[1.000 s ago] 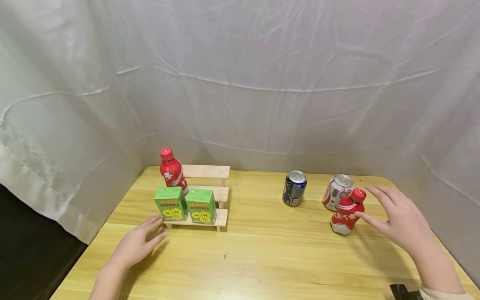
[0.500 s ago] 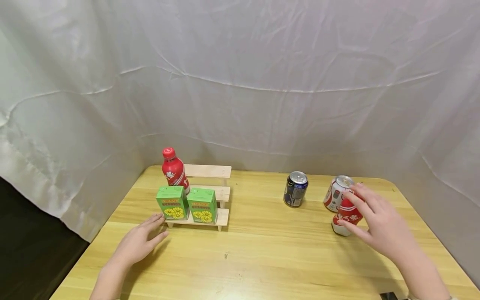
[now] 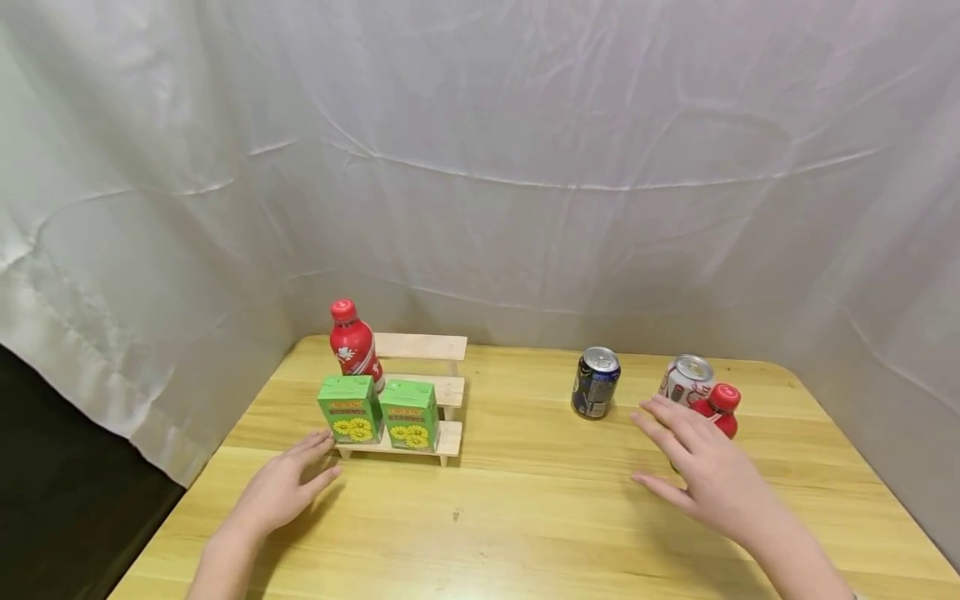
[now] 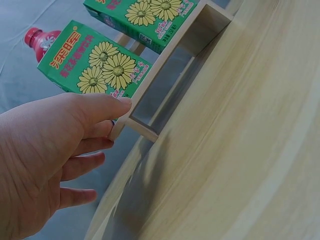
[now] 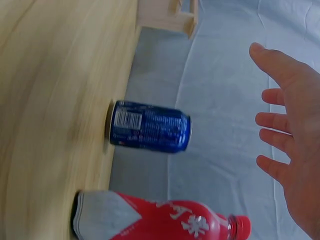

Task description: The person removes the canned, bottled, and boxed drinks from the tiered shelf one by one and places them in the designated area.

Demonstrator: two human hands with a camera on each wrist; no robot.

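Note:
My left hand point(image 3: 281, 487) rests by the front left corner of a small tiered wooden stand point(image 3: 449, 435), fingers fairly straight; in the left wrist view the thumb point(image 4: 107, 106) overlaps that corner, and whether it touches I cannot tell. On the lowest step stand two green drink cartons point(image 3: 349, 410) with yellow flowers. A red bottle point(image 3: 354, 346) stands behind them. My right hand point(image 3: 708, 471), fingers spread and holding nothing, hovers in front of a second red bottle point(image 3: 724, 408) and partly hides it. Beyond its fingertips a dark blue can point(image 3: 596, 383) stands upright.
A white and red can point(image 3: 687, 379) stands behind the right-hand bottle, partly hidden. Wooden tabletop point(image 3: 510, 517) lies between the stand and the cans. Pale cloth point(image 3: 540, 208) hangs along the back and both sides.
My right hand has moved left, from beside the right-hand red bottle across its front towards the blue can. My left hand has stayed at the stand. The view has shifted slightly.

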